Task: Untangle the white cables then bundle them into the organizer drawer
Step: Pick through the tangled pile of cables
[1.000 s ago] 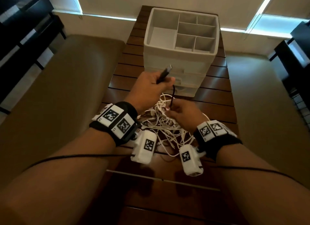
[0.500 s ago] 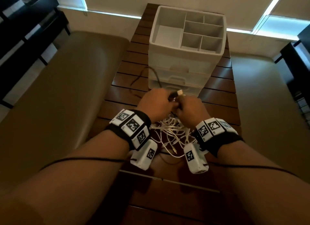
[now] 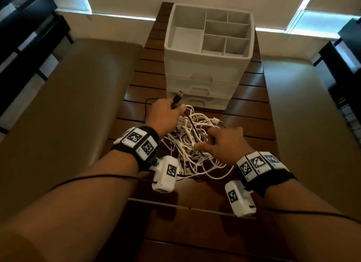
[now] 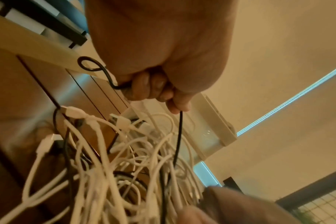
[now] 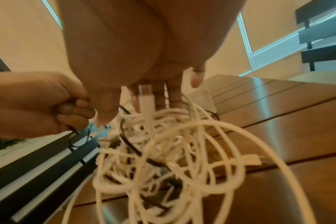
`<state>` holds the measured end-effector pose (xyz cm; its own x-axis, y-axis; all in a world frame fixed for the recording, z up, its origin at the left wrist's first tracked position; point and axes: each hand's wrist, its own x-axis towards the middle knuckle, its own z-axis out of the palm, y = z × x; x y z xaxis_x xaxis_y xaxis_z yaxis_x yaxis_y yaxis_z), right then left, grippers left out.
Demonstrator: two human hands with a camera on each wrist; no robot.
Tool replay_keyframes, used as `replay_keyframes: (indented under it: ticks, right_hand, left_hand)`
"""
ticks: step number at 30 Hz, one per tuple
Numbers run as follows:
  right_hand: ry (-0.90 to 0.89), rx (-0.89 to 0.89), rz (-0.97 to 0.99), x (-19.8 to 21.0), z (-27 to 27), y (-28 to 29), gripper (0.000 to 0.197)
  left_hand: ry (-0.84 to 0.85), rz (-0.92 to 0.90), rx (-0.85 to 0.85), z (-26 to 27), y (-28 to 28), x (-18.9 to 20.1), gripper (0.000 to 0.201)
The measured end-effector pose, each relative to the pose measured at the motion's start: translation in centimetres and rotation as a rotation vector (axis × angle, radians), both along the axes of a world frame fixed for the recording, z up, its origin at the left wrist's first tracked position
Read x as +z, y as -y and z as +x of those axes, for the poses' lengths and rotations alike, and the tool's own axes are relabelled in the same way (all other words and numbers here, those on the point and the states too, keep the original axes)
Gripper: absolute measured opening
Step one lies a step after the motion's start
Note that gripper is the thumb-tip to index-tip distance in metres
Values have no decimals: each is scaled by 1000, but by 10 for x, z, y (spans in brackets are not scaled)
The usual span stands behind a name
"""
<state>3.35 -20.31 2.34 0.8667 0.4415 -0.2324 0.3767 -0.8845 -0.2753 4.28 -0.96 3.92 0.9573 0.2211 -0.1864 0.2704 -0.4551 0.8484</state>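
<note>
A tangle of white cables (image 3: pixel 197 150) lies on the slatted wooden table (image 3: pixel 252 115), just in front of the white organizer (image 3: pixel 209 46) and its bottom drawer (image 3: pixel 203 102), which looks closed. My left hand (image 3: pixel 166 115) grips a black cable (image 3: pixel 178 98) in a fist, plug end sticking up toward the drawer. In the left wrist view the black cable (image 4: pixel 179 136) runs from my fist down into the white tangle (image 4: pixel 125 166). My right hand (image 3: pixel 222 142) rests spread on the tangle. A white plug (image 5: pixel 146 97) stands between its straight fingers (image 5: pixel 175 94).
The organizer's open top tray (image 3: pixel 216 30) has several empty compartments. Beige cushioned seats (image 3: pixel 68 109) flank the table on both sides. Dark shelving (image 3: pixel 23 27) stands at the far left and right. A slack loop of black cable (image 3: pixel 145 111) lies left of my left hand.
Half a second ago both hands were pressed together by the drawer. Now they are apart: the left holds the black plug up, and the right has dropped back and spread over the tangle.
</note>
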Motion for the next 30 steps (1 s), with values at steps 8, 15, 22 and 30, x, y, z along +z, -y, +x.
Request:
replay_keyframes:
  ticks: [8,15,22,30]
  right_hand:
    - [-104,-315,577,9,9,-8,14]
    - [-414,-365,905,11,5,-3,31]
    - [136,-122,87,4,5,1,14]
    - [-59,-87,384,0,-13,16,28]
  left_hand:
    - [-95,45,-247,-10,21,1,64]
    - [-177,-400,-39,-15,22,-11,29]
    - [-146,-259,134,-15,14,-14,20]
    - [-149,-112,-163,-14,8,10,26]
